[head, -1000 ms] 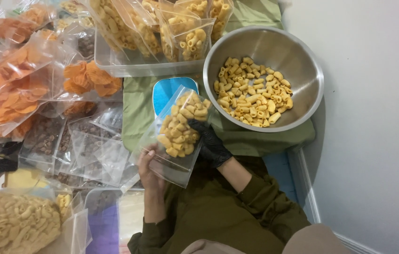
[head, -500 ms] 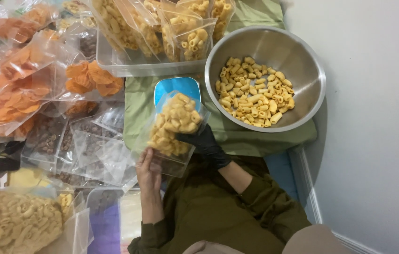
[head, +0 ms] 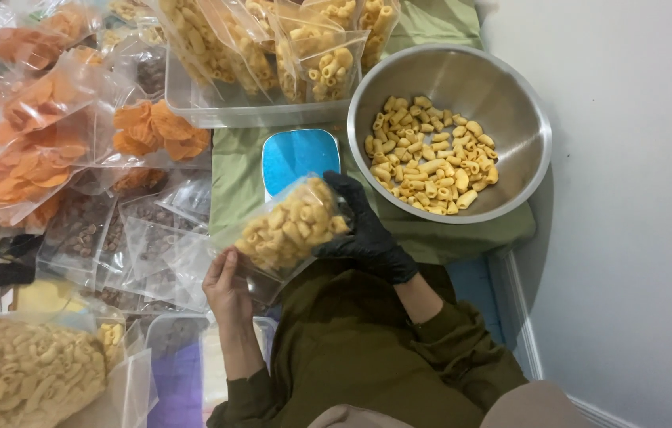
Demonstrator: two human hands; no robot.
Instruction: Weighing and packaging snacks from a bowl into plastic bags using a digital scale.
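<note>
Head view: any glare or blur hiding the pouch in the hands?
Head view: the clear pouch of yellow snacks is sharp, with faint sheen on its plastic; the steel bowl shows soft reflections, no blown-out glare; stacked bags at left glint slightly.

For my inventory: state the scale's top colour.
Bright blue; the kitchen scale shows best in the head view.

A steel bowl (head: pixel 448 131) of macaroni snacks sits on green cloth (head: pixel 234 170); left of it a blue scale (head: pixel 298 157), farther left bags of orange chips (head: pixel 35 150).
</note>
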